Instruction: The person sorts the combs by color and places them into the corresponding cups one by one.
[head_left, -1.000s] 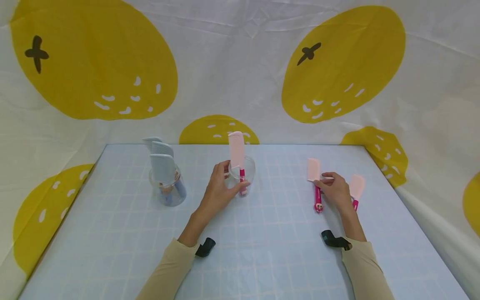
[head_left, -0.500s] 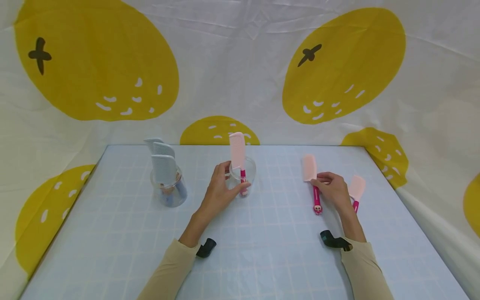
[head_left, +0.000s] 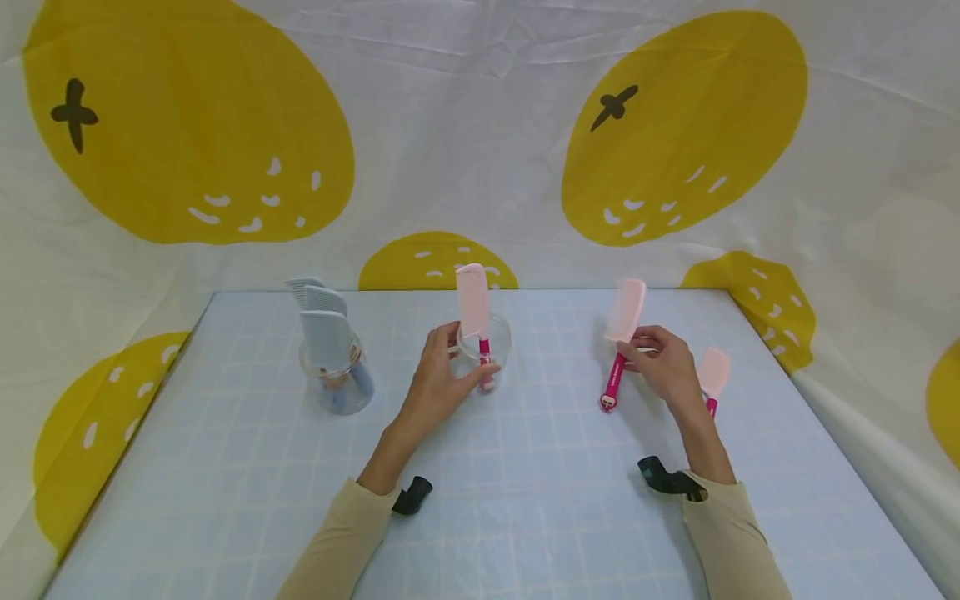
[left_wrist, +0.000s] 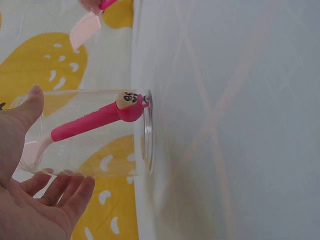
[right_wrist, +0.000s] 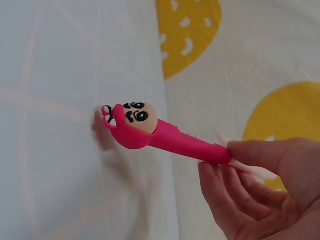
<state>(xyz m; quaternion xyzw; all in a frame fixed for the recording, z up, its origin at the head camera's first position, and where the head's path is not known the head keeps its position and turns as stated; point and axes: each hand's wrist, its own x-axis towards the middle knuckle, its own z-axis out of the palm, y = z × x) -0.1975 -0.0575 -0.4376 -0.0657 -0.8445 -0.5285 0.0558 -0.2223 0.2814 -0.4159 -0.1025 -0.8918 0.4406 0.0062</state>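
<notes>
My left hand (head_left: 437, 373) grips a clear glass jar (left_wrist: 105, 155) near its rim, fingers on one side and thumb on the other. Inside that jar leans a pink comb (head_left: 473, 302), teeth end up, its dark pink handle (left_wrist: 87, 123) ending in a cartoon face at the bottom. Between thumb and fingers, my right hand (head_left: 662, 367) pinches a second pink comb (head_left: 626, 310) where the handle (right_wrist: 187, 142) meets the head. This comb is raised off the table and tilted, its cartoon-face end pointing down. Another pink comb (head_left: 715, 373) lies right of my right hand, its handle partly hidden by the wrist.
At the left stands another clear jar (head_left: 347, 400) holding several light blue combs (head_left: 327, 337). A pale blue checked cloth covers the table (head_left: 495, 517). Behind it hangs a white curtain (head_left: 465, 150) printed with yellow fruit.
My right hand has lifted the pink comb off the table, and its head has swung up and tilted right while the handle end moved left. The left hand keeps still on the jar.
</notes>
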